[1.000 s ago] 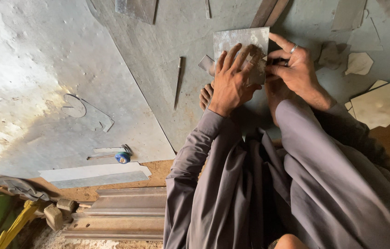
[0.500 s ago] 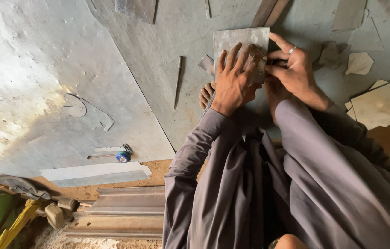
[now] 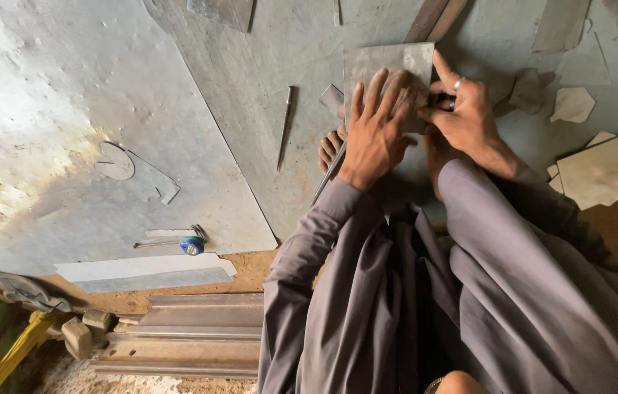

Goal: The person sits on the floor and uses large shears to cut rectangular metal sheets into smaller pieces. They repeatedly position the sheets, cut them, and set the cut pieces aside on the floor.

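The person squats on the floor over a big metal sheet (image 3: 265, 109), both hands on a small square plate (image 3: 385, 66) that lies flat on it, just ahead of their bare toes (image 3: 329, 149). The left hand (image 3: 374, 128) lies palm down on the plate, fingers (image 3: 389, 84) spread apart and pressing across its near half, tips pointing away from the body. The right hand (image 3: 466, 109), a ring on one finger, comes in from the right edge; its fingers are bunched together at the plate's right side, pinched on something small and dark that I can't make out. The far edge and far corners of the plate show bare beyond the fingertips.

The plate looks roughly square, so it has no clear long axis; its edges sit slightly tilted to the person's body.

A thin rod (image 3: 285, 128) lies on the sheet to the left of the hands, its length running away from the person. Farther left are a cut-out scrap (image 3: 133, 171) and a blue tape measure (image 3: 192, 244). Pale offcuts (image 3: 608, 171) lie to the right.
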